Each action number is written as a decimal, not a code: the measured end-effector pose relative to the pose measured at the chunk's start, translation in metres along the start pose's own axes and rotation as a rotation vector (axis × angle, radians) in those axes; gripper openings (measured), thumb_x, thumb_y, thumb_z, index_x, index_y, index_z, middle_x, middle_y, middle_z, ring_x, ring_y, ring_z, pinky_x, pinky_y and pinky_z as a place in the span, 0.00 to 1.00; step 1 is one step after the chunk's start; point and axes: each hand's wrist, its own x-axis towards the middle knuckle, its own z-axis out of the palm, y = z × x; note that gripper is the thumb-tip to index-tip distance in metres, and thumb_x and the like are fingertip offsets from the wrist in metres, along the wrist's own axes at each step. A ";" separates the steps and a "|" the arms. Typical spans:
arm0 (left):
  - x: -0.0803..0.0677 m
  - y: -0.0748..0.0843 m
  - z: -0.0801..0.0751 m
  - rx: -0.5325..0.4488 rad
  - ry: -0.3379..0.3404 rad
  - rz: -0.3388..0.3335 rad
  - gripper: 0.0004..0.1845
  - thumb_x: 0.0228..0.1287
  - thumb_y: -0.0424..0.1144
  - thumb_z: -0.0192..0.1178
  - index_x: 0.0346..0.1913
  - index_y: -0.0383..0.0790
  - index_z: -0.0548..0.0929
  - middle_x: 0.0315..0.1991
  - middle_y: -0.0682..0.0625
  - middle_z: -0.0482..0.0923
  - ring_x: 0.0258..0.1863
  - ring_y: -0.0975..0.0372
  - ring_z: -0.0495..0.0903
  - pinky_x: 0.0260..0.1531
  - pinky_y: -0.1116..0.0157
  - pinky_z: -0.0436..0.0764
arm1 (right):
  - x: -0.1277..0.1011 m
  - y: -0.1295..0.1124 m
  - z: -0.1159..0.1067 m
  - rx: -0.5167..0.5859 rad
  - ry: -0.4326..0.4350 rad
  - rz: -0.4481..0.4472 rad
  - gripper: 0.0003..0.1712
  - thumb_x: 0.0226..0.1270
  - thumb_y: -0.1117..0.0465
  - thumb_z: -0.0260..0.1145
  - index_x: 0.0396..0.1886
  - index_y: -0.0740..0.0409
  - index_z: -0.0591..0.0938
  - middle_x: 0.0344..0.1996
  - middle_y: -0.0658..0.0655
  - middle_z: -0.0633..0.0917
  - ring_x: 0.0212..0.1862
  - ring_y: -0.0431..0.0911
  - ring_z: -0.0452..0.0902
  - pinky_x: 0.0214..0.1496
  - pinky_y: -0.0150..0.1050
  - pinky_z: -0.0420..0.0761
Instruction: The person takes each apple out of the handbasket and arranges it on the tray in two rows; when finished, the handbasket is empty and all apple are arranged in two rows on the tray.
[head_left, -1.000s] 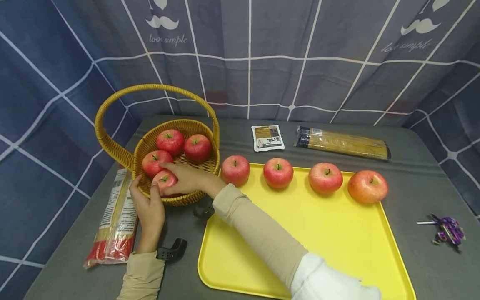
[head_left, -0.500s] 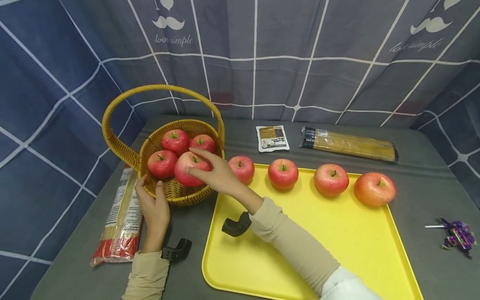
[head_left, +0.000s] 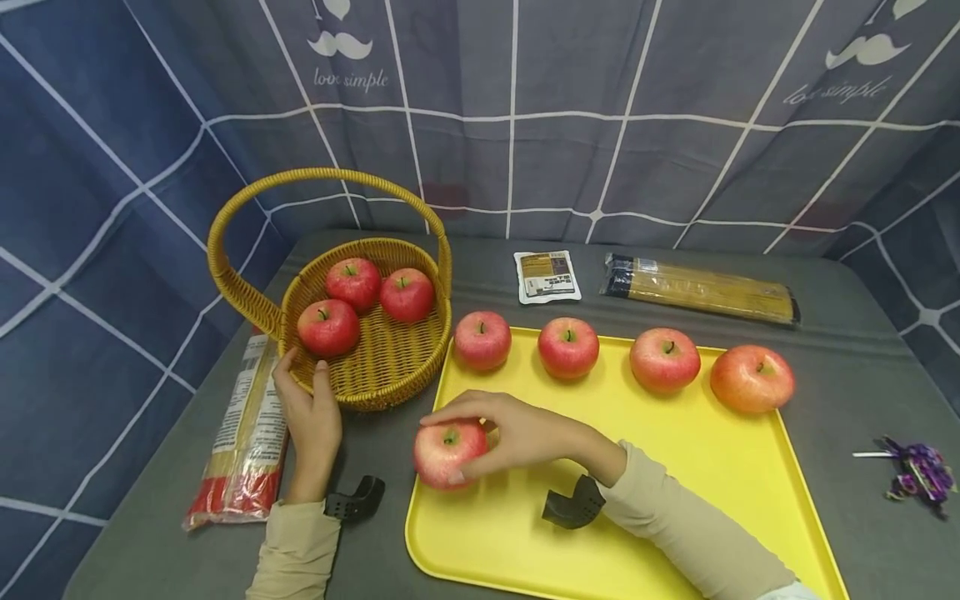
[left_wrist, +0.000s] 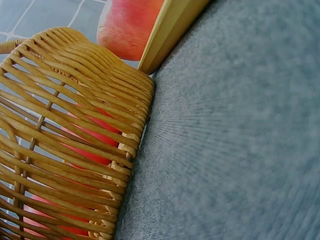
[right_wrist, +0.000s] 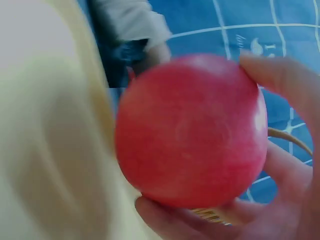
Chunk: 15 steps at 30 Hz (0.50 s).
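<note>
My right hand (head_left: 517,433) holds a red apple (head_left: 442,454) above the left edge of the yellow tray (head_left: 525,542); in the right wrist view thumb and fingers lie around the apple (right_wrist: 192,132). At the near rim of the wicker basket (head_left: 397,387), my left hand (head_left: 311,417) grips with its thumb over the rim and its fingers outside. Three red apples, one of them the front-left apple (head_left: 328,327), sit in the basket. The basket's woven wall (left_wrist: 75,125) fills the left of the left wrist view, red showing through it.
Several apples, including a rightmost orange-red apple (head_left: 752,379), line the tray's far edge. A bag with a red end (head_left: 240,442) lies left of the basket. Behind the tray are a small white packet (head_left: 547,277) and a noodle-like package (head_left: 701,289). A purple-wrapped lollipop (head_left: 918,475) lies far right.
My right hand has lifted an apple out of the basket and carried it right and nearer, to the tray's left side. The left hand has stayed on the rim.
</note>
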 end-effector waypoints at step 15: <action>0.000 -0.001 0.002 -0.003 0.015 0.005 0.24 0.64 0.41 0.47 0.61 0.35 0.61 0.62 0.37 0.59 0.66 0.53 0.54 0.66 0.56 0.50 | -0.018 0.008 0.009 -0.002 -0.215 0.092 0.37 0.57 0.44 0.62 0.66 0.37 0.60 0.59 0.39 0.66 0.58 0.32 0.61 0.62 0.29 0.62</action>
